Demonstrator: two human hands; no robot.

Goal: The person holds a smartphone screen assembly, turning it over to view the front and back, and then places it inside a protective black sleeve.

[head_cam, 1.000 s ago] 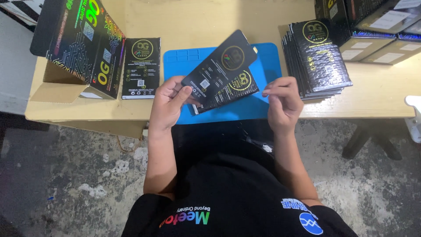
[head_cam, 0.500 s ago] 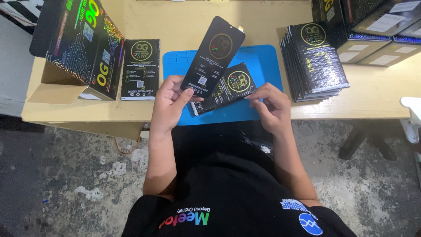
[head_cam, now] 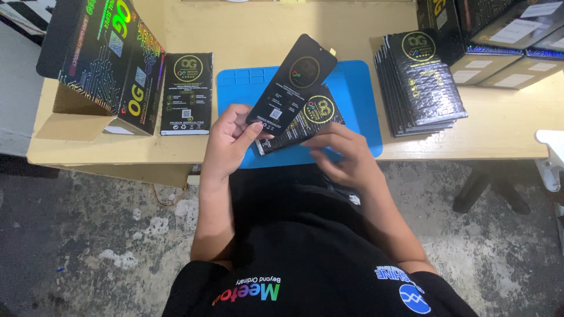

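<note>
The left hand is gripping a black flat panel by its lower end, fingers closed, at frame centre above the blue mat. The right hand, fingers curled, is pinching the black pouch beneath it.

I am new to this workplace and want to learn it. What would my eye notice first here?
First, the left hand holding up a black panel over the blue mat, while the right hand touches a black pouch beneath. Next, the stack of black pouches at right.
</note>
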